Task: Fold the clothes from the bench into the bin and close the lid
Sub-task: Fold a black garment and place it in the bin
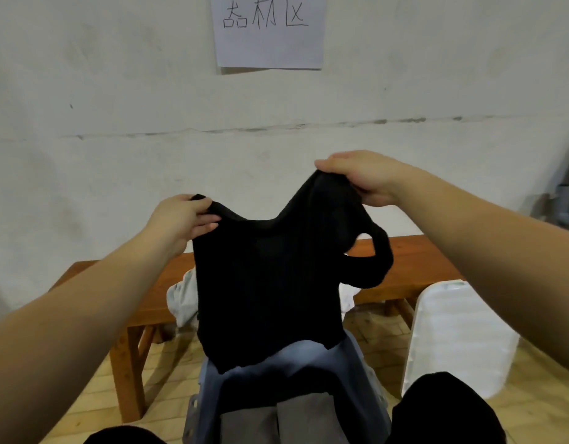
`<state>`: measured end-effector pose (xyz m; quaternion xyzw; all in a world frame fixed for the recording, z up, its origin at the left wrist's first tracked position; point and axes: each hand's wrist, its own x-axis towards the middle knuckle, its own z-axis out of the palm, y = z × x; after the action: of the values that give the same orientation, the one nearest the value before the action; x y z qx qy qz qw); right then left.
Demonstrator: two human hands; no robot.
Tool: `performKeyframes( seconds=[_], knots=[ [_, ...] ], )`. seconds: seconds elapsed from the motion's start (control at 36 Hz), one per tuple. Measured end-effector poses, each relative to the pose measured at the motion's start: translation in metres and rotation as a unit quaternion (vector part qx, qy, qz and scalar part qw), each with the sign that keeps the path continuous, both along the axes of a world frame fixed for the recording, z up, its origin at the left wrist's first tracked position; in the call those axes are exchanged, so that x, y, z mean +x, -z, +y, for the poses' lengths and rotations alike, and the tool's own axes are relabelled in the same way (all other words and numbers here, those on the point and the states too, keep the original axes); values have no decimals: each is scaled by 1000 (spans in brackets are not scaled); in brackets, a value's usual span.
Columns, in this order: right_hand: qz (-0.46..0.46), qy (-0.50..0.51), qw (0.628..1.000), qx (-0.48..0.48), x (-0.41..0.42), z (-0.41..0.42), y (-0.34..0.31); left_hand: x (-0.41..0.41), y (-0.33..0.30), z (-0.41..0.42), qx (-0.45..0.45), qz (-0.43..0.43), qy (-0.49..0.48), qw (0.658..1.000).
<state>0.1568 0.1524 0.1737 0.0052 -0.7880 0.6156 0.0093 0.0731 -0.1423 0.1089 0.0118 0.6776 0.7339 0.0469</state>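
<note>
Holding up a black top [264, 283], the person has both arms stretched out in front. The left hand [180, 219] pinches one top corner of it, with the thumb on the near side and the fingers curled behind the cloth. The right hand [363, 179] is a bit higher and grips the other top corner in a bunch, knuckles up. The black top hangs down between the hands, and one sleeve loops out on the right. Its bottom edge hangs over the open bin [356, 376], which has gray folded clothes [276, 418] inside. Behind it is the brown bench [417, 261] with a light cloth [184, 296] on it. The white lid [459, 334] stands beside the bin on the right.
</note>
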Motion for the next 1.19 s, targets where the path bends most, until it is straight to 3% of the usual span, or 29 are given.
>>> performKeyframes(
  seconds=[0.11, 0.17, 0.25, 0.31, 0.42, 0.47, 0.58, 0.69, 0.78, 0.83, 1.03, 1.14, 1.19],
  knots=[
    [50, 32, 987, -147, -5, -32, -18, 23, -4, 24, -100, -15, 99, 990],
    [68, 51, 977, -194, -5, -45, -24, 43, -9, 36, -143, 39, 61, 987],
    [87, 73, 963, -245, -8, -59, -28, 80, -13, 49, -87, 168, -15, 982],
    [96, 79, 955, -269, -9, -68, -30, 104, -12, 54, -59, 220, 8, 974],
    [109, 75, 951, -279, -7, -85, -30, 114, 8, 70, -189, 172, 69, 964],
    [110, 73, 951, -279, -7, -86, -30, 103, 15, 70, -159, 116, 89, 976],
    [114, 108, 960, -232, -4, -68, -29, 84, 4, 50, 3, 45, 165, 985],
    [98, 164, 975, -114, 0, -39, -18, 68, -17, 27, 173, 1, 173, 970],
    [99, 199, 973, 68, -5, -22, -4, 63, -36, 22, 208, 6, 195, 958],
    [92, 205, 967, 119, -8, -17, 5, 64, -46, 25, 204, 1, 200, 958],
    [47, 151, 980, 120, -13, -23, 27, 77, -64, 44, 131, -36, 250, 959],
    [31, 38, 999, 5, -11, -30, 36, 80, -72, 48, 183, -49, 212, 959],
    [17, -15, 1000, 19, -9, -32, 42, 78, -75, 47, 218, -43, 175, 959]
  ],
)
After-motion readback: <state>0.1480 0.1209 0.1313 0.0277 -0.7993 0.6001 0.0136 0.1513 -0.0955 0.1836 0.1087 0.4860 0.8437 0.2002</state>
